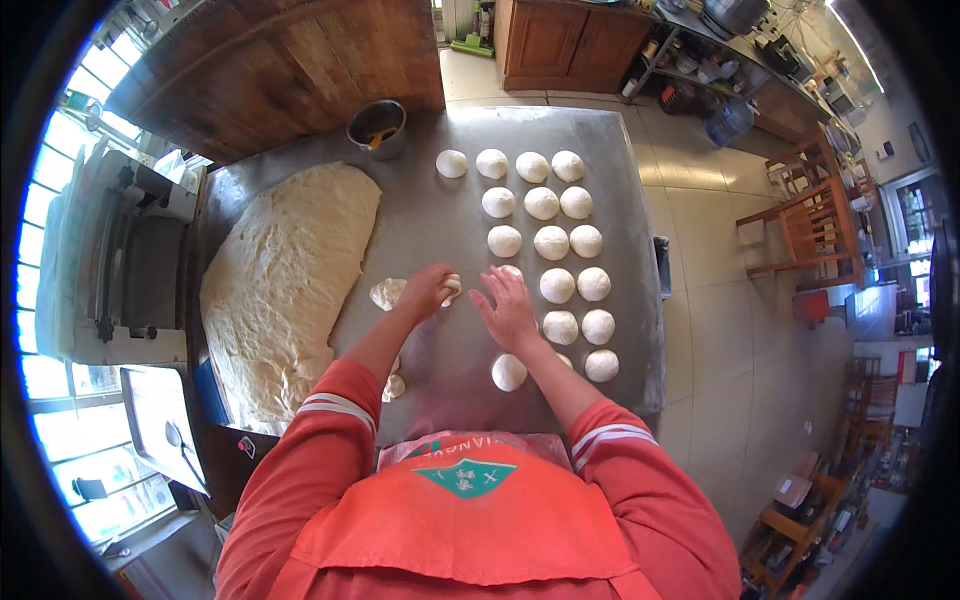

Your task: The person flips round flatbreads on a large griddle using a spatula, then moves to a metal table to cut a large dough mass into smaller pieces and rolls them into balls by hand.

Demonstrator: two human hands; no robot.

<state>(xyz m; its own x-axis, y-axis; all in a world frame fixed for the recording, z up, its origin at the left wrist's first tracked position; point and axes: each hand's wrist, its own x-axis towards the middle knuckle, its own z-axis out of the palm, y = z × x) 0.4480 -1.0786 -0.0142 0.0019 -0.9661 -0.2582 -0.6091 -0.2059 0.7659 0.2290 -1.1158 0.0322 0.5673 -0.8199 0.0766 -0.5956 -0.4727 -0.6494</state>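
My left hand point(427, 294) is curled around a small piece of dough point(452, 289) near the middle of the metal-topped table point(427, 217). Just left of it lies another loose dough piece point(386, 292). My right hand point(507, 311) is spread palm down, thumb apart, with its fingertips at a dough ball point(511, 271) that they partly cover. Rows of smooth round dough balls point(551, 242) stand to the right, a few hidden under my right hand and forearm. A large slab of dough point(289, 277) covers the table's left side. Small scraps point(394, 386) show beside my left forearm.
A metal pot point(377, 129) with a yellowish item inside stands at the back edge, against a wooden panel point(300, 67). At the left is a machine with rollers point(142, 255). Wooden chairs point(814, 217) stand on the tiled floor to the right.
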